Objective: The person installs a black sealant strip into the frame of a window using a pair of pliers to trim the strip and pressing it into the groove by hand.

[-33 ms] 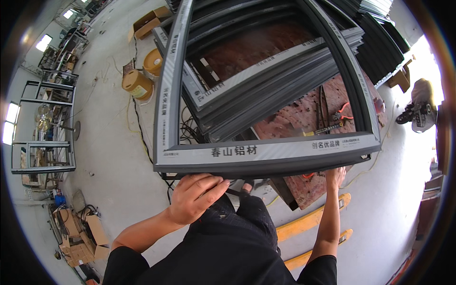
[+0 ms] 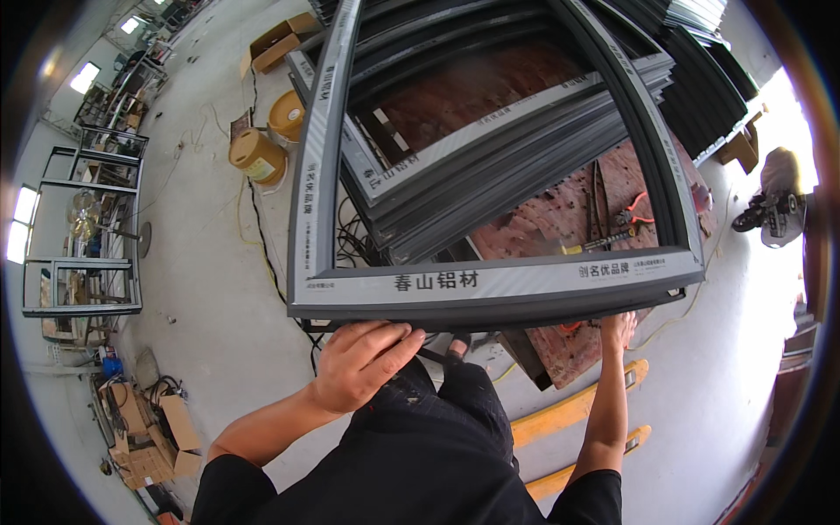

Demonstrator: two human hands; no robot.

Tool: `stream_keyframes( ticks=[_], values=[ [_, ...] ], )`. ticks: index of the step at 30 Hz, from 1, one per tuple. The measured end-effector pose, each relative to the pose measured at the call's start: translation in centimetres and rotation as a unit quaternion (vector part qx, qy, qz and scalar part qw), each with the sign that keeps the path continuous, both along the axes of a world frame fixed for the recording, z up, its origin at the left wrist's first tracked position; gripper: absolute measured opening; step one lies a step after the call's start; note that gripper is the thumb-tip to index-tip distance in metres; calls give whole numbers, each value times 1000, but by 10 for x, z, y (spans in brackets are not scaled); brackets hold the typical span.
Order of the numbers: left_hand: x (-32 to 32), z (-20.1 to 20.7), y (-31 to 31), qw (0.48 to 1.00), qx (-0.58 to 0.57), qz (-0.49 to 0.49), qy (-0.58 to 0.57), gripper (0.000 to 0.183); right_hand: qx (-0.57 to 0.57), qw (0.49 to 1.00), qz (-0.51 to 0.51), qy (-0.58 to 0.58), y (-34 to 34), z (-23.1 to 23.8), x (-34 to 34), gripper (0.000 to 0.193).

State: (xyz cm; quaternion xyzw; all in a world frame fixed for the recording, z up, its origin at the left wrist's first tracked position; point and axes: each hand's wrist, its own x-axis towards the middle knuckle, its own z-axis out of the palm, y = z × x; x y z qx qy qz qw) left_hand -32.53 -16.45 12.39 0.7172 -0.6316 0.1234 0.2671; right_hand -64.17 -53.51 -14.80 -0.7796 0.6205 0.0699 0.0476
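A grey metal window frame (image 2: 534, 293), wrapped in printed white protective film, lies in front of me. Its near side faces me, over a stack of similar dark frames (image 2: 472, 206). At the left part of that near edge, my left hand (image 2: 360, 363) has its fingers bent together against the underside. My right hand (image 2: 619, 330) reaches up to the same edge near the right corner and grips it, its fingertips partly hidden beneath the frame. Through the frame's opening I see red-handled pliers (image 2: 637, 210) and a yellow-handled tool (image 2: 595, 241) on a worn reddish board (image 2: 534, 214).
Yellow pallet-jack forks (image 2: 577, 405) extend low on the right. Two tan buckets (image 2: 257, 156) and loose black cables stand left of the stack. More frames (image 2: 83, 311) lean at the far left. Cardboard boxes (image 2: 179, 424) lie lower left, and dark profiles (image 2: 700, 96) are piled at the far right.
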Motion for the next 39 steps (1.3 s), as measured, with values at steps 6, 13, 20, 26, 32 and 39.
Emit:
stream_keyframes(
  ticks=[6, 13, 20, 26, 32, 39],
  values=[
    [2, -4, -1, 993, -31, 51, -100, 33, -45, 995, 17, -84, 38, 11, 15, 45],
    [5, 2, -4, 995, 21, 40, -92, 27, -9, 885, 152, -440, 142, 94, 73, 20],
    [6, 9, 1, 993, 64, 56, -79, 21, 481, 614, 29, -626, 265, 187, 157, 19],
    [7, 6, 4, 994, 61, 62, -63, 21, 576, 456, -9, -678, 275, 210, 190, 24],
    [9, 4, 7, 994, 64, 53, -65, 22, 555, 445, -52, -701, 280, 218, 204, 22],
    [9, 6, 7, 995, 74, 40, -56, 24, 547, 479, -75, -682, 281, 215, 210, 19]
  ],
)
